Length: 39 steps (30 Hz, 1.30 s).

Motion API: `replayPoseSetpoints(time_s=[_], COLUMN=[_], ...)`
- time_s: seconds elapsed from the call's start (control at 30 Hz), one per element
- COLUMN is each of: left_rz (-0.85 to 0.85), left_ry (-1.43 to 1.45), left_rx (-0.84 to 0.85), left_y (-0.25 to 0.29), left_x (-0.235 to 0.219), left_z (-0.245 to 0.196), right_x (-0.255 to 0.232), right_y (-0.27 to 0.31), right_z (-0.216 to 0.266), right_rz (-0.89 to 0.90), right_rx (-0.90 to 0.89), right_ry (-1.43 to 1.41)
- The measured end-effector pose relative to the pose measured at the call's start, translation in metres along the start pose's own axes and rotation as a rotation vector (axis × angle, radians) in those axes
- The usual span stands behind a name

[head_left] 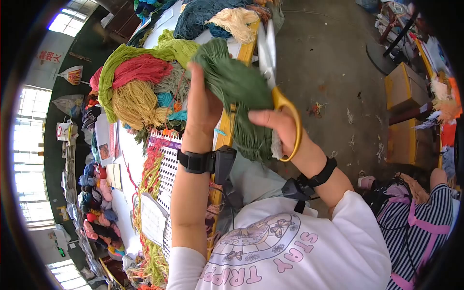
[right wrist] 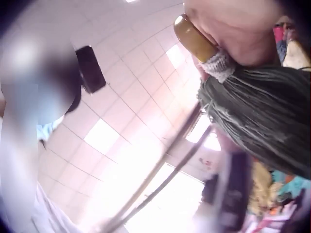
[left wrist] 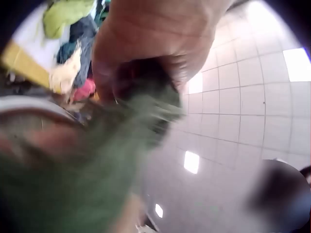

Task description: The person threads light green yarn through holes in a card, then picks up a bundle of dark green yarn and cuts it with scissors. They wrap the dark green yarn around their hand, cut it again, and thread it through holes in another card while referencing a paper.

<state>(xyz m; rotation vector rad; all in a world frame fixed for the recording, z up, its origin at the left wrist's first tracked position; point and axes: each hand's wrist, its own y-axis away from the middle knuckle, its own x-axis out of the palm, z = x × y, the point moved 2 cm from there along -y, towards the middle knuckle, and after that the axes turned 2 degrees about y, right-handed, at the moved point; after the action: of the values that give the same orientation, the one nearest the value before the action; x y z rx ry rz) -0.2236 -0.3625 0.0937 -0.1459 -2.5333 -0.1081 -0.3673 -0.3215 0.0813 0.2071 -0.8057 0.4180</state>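
A dark green skein of yarn point(head_left: 239, 79) is held up in front of the chest between both hands, its lower part hanging down. My left hand point(head_left: 204, 101) grips its upper left side with the thumb raised; in the left wrist view, fingers curl round green strands point(left wrist: 150, 109). The right hand point(head_left: 282, 126) holds a pair of scissors point(head_left: 296, 140) by the yellow handle, blades pointing away, with its thumb on the yarn. Grey-white wrapping point(right wrist: 221, 67) surrounds part of the handle, right beside the skein in the right wrist view.
On the table left lie skeins in lime green point(head_left: 113, 72), pink point(head_left: 140, 70) and tan point(head_left: 135, 104), plus a perforated card point(head_left: 169, 179) strung with threads. Blue and cream yarn point(head_left: 237, 24) lies at the far end. Cardboard boxes point(head_left: 406, 87) and a person in stripes point(head_left: 411, 232) are right.
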Motion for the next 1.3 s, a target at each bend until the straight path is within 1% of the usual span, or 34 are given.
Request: replayPoseSetpoints(time_s=[0.03,0.1,0.13,0.17,0.23,0.27,0.33,0.37,0.4,0.43,0.47,0.5,0.53,0.57,0.6,0.63,0.7,0.77,0.83,0.87,0.97,1.07,1.17,1.27,1.3], left_rz=[0.083,0.171,0.128,0.085,0.572,0.81,0.659,0.576,0.497,0.447,0.395,0.343,0.33,0.327,0.324,0.354,0.413,0.438,0.398,0.403,0.422,0.423,0.435,0.427,0.419], left_ry=[0.127,0.249,0.259,0.271,-0.044,-0.202,-0.345,-0.42,-0.432,-0.514,-0.595,-0.674,-0.749,-0.867,-0.984,-1.13,-1.449,-1.575,-1.478,-1.524,-1.575,-1.558,-1.615,-1.682,-1.688], left_rx=[-0.019,-0.226,-0.186,-0.148,-0.304,-0.369,-0.433,-0.464,-0.424,-0.337,-0.256,-0.18,-0.091,0.013,0.12,0.234,0.487,0.613,0.602,0.636,0.621,0.647,0.671,0.617,0.645], left_y=[0.003,0.027,0.043,0.052,0.054,0.056,0.055,0.056,0.058,0.059,0.059,0.061,0.062,0.061,0.06,0.058,0.056,0.055,0.054,0.055,0.057,0.058,0.062,0.066,0.069], left_x=[-0.002,-0.018,-0.014,-0.011,-0.005,-0.005,-0.011,-0.014,-0.014,-0.007,0.004,0.011,0.013,0.01,0.005,-0.001,-0.012,-0.014,-0.007,-0.007,-0.011,-0.015,-0.009,-0.021,-0.022], left_z=[0.008,0.051,0.07,0.082,0.074,0.069,0.049,0.042,0.04,0.033,0.026,0.022,0.022,0.023,0.027,0.03,0.031,0.028,0.019,0.018,0.015,0.019,0.018,0.024,0.024], right_x=[0.002,0.0,-0.003,-0.002,-0.035,-0.059,-0.104,-0.122,-0.132,-0.128,-0.114,-0.097,-0.085,-0.082,-0.081,-0.077,-0.068,-0.059,-0.057,-0.059,-0.058,-0.057,-0.058,-0.062,-0.063], right_y=[-0.003,-0.018,-0.03,-0.031,-0.052,-0.056,-0.055,-0.048,-0.039,-0.024,-0.001,0.02,0.038,0.052,0.061,0.071,0.078,0.08,0.08,0.079,0.077,0.075,0.073,0.072,0.072], right_z=[0.009,0.024,0.028,0.037,0.032,0.031,0.028,0.027,0.029,0.033,0.035,0.035,0.034,0.032,0.025,0.021,0.015,0.011,0.008,0.006,0.003,0.002,0.0,-0.004,-0.005], right_rz=[-0.011,-0.033,-0.092,-0.095,-0.056,-0.143,-0.29,-0.438,-0.586,-0.426,-0.266,-0.136,-0.011,0.116,0.237,0.227,0.29,0.287,0.299,0.311,0.316,0.312,0.304,0.295,0.293], right_rx=[-0.003,-0.016,-0.069,-0.029,0.017,-0.159,-0.505,-0.526,-0.551,-0.29,-0.031,0.052,0.132,0.207,0.284,0.38,0.456,0.497,0.515,0.513,0.531,0.53,0.518,0.512,0.512], right_ry=[-0.054,-0.169,-0.16,-0.133,0.021,0.395,1.141,1.301,1.456,1.047,0.634,0.467,0.298,0.329,0.281,0.278,0.267,0.256,0.245,0.238,0.208,0.187,0.152,0.125,0.118])
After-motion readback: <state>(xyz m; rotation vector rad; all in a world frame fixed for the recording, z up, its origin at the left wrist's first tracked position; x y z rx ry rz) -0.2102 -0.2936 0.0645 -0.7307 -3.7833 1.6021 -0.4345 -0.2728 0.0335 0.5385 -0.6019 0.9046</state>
